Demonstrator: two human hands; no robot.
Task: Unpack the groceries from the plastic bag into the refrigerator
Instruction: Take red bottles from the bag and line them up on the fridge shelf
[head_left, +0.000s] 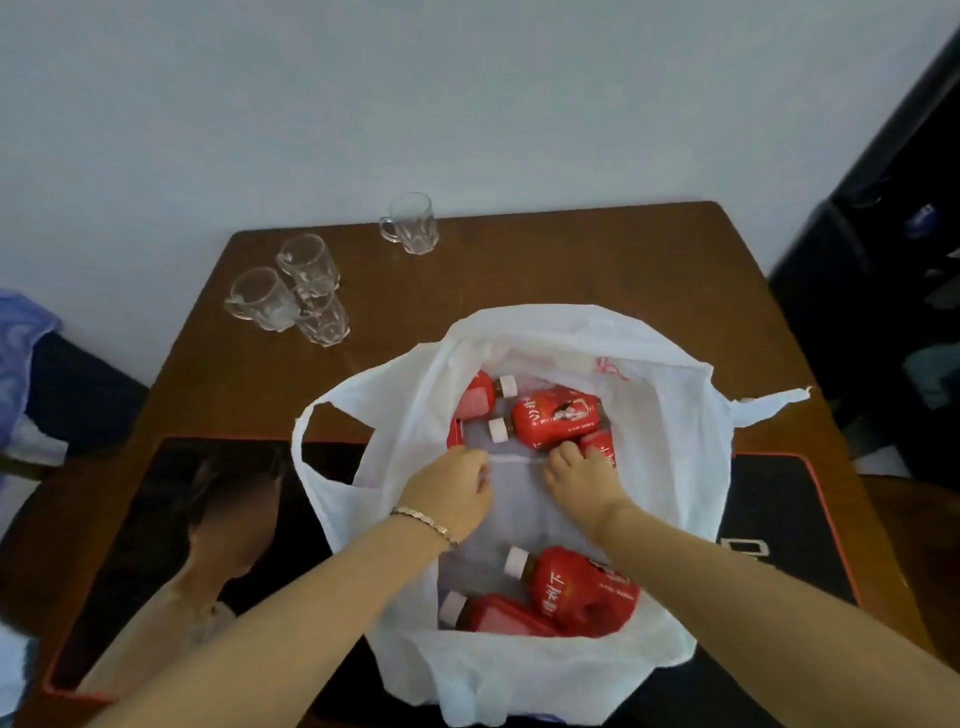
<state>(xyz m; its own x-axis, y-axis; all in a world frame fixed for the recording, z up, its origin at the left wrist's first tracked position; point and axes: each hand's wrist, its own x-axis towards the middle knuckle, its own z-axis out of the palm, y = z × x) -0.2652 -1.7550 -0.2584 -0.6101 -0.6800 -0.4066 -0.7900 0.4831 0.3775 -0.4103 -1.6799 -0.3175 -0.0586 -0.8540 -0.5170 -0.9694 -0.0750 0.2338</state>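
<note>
Inside the plastic bag on the table, the right hand was seen with fingers curled onto a red bottle at its 1 o'clock, the long axis mostly hidden. The fingers of the left hand were curled, on what could not be told; a second bottle lay at its 12 o'clock.
</note>
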